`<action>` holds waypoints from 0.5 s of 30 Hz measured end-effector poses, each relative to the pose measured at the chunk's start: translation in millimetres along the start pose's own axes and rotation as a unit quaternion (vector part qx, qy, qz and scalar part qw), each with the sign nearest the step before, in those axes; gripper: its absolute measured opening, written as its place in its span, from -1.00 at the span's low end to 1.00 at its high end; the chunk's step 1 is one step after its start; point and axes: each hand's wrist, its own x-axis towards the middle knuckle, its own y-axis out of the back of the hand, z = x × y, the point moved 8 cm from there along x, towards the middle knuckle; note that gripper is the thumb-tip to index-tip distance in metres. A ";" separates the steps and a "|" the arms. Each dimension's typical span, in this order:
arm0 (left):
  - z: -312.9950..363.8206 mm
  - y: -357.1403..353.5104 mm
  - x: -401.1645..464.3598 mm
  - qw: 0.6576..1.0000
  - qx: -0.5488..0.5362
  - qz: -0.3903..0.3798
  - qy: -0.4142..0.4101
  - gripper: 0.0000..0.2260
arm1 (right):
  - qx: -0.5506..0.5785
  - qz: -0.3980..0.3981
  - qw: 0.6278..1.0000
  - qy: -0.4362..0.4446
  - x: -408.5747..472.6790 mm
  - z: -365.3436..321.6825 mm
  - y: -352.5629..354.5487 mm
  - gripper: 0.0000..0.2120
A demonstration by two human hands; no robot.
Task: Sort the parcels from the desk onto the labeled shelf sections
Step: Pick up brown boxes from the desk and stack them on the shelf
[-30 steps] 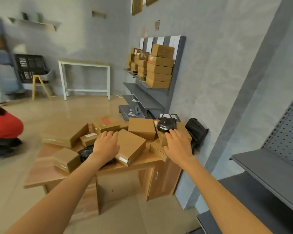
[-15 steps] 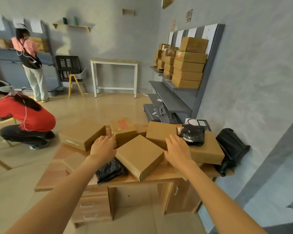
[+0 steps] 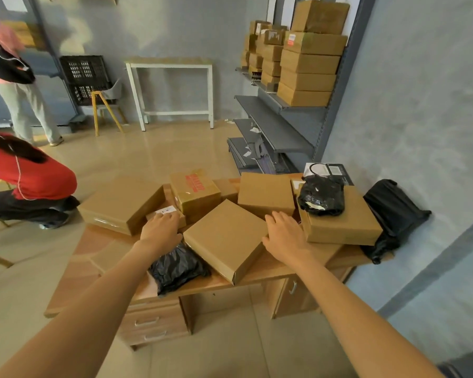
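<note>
A flat brown parcel (image 3: 224, 238) lies tilted at the front of the wooden desk (image 3: 93, 257), resting partly on a black plastic bag (image 3: 175, 268). My left hand (image 3: 161, 230) touches its left edge and my right hand (image 3: 284, 236) touches its right edge, fingers spread; neither has closed around it. Several more cardboard parcels crowd the desk, among them one with red print (image 3: 194, 192), a wide one (image 3: 120, 205) at the left and one (image 3: 339, 222) at the right carrying a black bagged parcel (image 3: 321, 196). A grey shelf unit (image 3: 273, 124) stands behind, stacked boxes (image 3: 309, 64) on its top level.
A black bag (image 3: 393, 214) hangs off the desk's right end against the wall. One person in red (image 3: 30, 181) crouches at the left and another (image 3: 14, 77) stands beyond. A white table (image 3: 172, 85), a black crate (image 3: 85, 77) and a chair (image 3: 104, 105) line the far wall.
My view has swung left and moved closer to the desk. Both hands have settled on the two sides of the tilted flat parcel; the left hand slid off its top.
</note>
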 end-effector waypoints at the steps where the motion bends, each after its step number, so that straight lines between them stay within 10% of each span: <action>1: -1.2 -7.8 11.3 1.000 0.001 -0.008 -0.008 -0.55 | 0.000 -0.009 1.000 -0.013 3.4 1.1 -8.8 -0.61; 15: -35.2 -131.9 148.8 0.979 -0.019 -0.152 -0.133 -0.73 | 0.062 -0.201 0.950 -0.232 22.6 -16.5 -161.7 -0.47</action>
